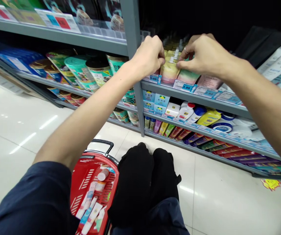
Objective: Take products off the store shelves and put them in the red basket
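Observation:
On the shelf in front of me stands a yellow-and-pink pouch [169, 72] with a white spout, in a row of similar pouches. My left hand [151, 54] is closed, its thumb and fingers pinching the pouch's upper left edge. The thumb and curled fingers of my right hand [201, 54], which wears a ring, close on the upper right edge of the same pouch. Right beside it, partly under my right hand, is a green-and-pink pouch [188, 76]. Pouches farther back are mostly hidden in shadow.
A red shopping basket [116, 182] holding tubes and small bottles sits on the floor left of my knees. A grey shelf post [133, 42] rises beside my left hand. Cans [98, 70] fill the left shelves. Bottles [209, 117] lie on the shelf below the pouches.

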Action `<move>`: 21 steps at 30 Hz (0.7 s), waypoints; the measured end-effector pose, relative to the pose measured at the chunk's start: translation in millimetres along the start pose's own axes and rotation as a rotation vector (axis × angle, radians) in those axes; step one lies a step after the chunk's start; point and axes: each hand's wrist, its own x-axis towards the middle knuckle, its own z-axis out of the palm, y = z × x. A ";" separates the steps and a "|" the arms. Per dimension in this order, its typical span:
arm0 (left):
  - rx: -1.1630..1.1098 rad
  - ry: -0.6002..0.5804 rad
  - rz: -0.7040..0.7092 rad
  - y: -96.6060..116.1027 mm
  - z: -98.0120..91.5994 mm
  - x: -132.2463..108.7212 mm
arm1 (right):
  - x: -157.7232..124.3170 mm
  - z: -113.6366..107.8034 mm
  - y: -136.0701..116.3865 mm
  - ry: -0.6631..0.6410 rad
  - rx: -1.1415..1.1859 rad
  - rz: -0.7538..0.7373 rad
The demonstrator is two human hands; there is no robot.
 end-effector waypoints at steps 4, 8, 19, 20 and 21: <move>0.152 -0.045 0.051 5.6 -10.2 -5.4 | -4.7 -2.3 2.4 0.082 -0.051 -0.025; 0.091 0.042 0.097 21.7 -33.6 -29.6 | -32.2 -13.6 -15.4 0.285 0.018 0.004; -0.004 0.558 -0.881 -42.3 -62.2 -413.0 | -250.9 174.0 -151.3 0.088 0.773 0.306; -0.028 0.528 -1.002 -44.4 -60.5 -452.1 | -266.3 192.3 -166.8 0.084 0.788 0.295; -0.063 0.494 -1.095 -44.7 -59.6 -484.9 | -277.8 206.7 -180.9 0.116 0.806 0.318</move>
